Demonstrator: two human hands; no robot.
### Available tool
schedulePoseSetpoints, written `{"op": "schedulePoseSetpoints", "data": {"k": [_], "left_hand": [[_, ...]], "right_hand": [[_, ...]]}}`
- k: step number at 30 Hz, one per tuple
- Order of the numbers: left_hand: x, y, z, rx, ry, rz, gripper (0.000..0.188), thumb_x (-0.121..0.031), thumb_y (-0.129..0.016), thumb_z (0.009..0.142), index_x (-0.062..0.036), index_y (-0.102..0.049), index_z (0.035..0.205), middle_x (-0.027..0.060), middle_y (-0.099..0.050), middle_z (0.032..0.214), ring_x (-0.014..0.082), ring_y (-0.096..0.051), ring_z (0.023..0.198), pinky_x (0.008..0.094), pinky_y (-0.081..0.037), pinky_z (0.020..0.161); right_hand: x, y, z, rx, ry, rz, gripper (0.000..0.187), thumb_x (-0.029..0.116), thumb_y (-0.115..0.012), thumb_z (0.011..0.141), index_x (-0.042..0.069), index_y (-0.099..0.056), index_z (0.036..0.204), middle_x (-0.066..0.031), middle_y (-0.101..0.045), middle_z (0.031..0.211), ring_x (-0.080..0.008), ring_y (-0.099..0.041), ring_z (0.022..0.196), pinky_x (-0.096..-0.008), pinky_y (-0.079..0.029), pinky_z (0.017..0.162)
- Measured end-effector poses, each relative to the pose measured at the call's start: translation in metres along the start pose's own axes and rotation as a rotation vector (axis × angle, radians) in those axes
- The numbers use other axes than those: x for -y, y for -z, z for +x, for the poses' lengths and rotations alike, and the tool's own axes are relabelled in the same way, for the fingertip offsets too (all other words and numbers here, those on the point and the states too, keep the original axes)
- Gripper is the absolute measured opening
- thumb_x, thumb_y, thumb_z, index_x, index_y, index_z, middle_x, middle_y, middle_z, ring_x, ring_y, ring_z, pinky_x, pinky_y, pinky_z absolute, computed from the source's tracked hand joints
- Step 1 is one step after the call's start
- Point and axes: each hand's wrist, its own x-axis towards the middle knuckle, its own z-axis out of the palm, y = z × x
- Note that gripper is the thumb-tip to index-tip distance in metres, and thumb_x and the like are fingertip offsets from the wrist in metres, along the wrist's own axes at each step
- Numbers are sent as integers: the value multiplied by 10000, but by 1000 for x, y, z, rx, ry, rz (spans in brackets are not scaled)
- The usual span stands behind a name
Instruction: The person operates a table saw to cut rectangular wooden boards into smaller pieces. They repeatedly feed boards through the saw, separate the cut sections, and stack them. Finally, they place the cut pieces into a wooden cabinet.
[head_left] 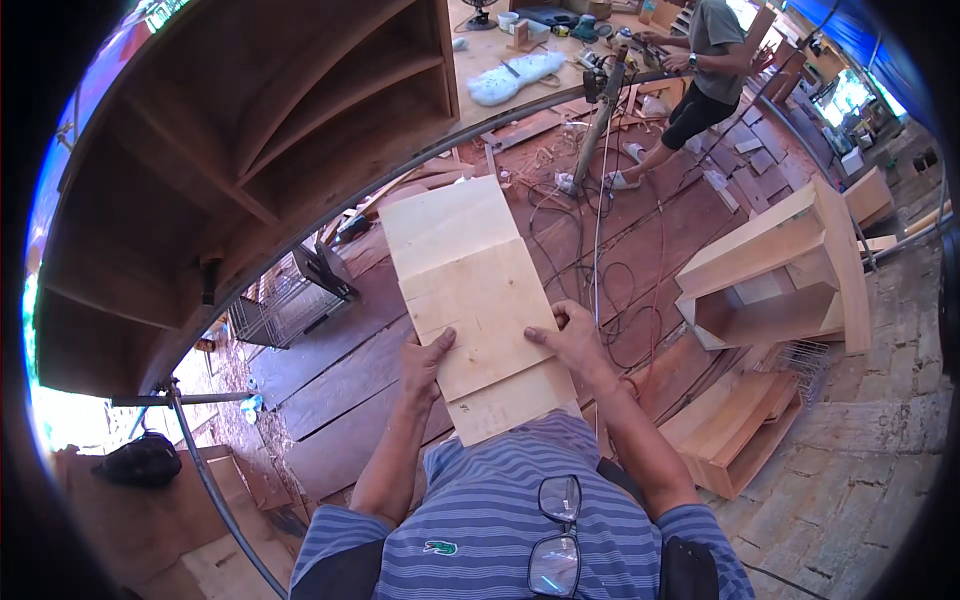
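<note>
Pale wooden boards point(480, 310) lie stacked and offset lengthwise in front of my body, the lower ones jutting out at the far and near ends. My left hand point(425, 365) grips the stack's left edge, its thumb flat on the top board. On the opposite edge my right hand point(575, 342) holds the boards, thumb on top and fingers curled at the side and underneath. The fingers below the stack are mostly hidden. At its near end the stack reaches my striped shirt.
A dark wooden cabinet point(300, 130) with shelves fills the upper left. Light wooden box frames point(770, 270) and a drawer-like box point(735, 425) stand at right. Cables point(625, 290) and wood scraps litter the plank floor. Another person point(705, 80) works at the far bench. A wire basket point(290, 305) is at left.
</note>
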Motion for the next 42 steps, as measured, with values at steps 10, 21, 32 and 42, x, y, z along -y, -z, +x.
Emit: {"op": "schedulePoseSetpoints", "data": {"k": [10, 21, 32, 42], "left_hand": [[-23, -15, 98, -84, -37, -367, 734, -604, -321, 1003, -26, -394, 1450, 161, -484, 1443, 328, -506, 1293, 472, -436, 1078], [-53, 35, 131, -559, -51, -8, 550, -327, -552, 1004, 110, -458, 1324, 237, -612, 1237, 337, -661, 1068, 457, -568, 905], [-81, 106, 89, -1202, -264, 54, 482, -284, -557, 1004, 141, -507, 1227, 213, -643, 1139, 302, -691, 943, 398, -592, 810], [-85, 149, 85, -1450, -328, 63, 414, -251, -615, 975, 122, -598, 1152, 148, -670, 1041, 189, -648, 818, 318, -536, 711]], "right_hand": [[24, 0, 174, 341, 93, 173, 382, 159, -876, 725, 55, -544, 882, -11, -602, 797, -88, -592, 729, -254, -493, 625], [7, 22, 286, 441, -225, 984, 276, 57, -794, 798, 36, -564, 949, -58, -653, 909, -133, -646, 787, -289, -549, 711], [-16, 31, 511, -372, -111, 904, 412, 12, -745, 846, -85, -535, 1186, -163, -677, 1033, -211, -676, 874, -337, -563, 783], [-31, -43, 721, -311, -414, 719, 400, 229, -583, 998, -43, -518, 1284, -171, -648, 1155, -366, -658, 911, -654, -520, 733]]}}
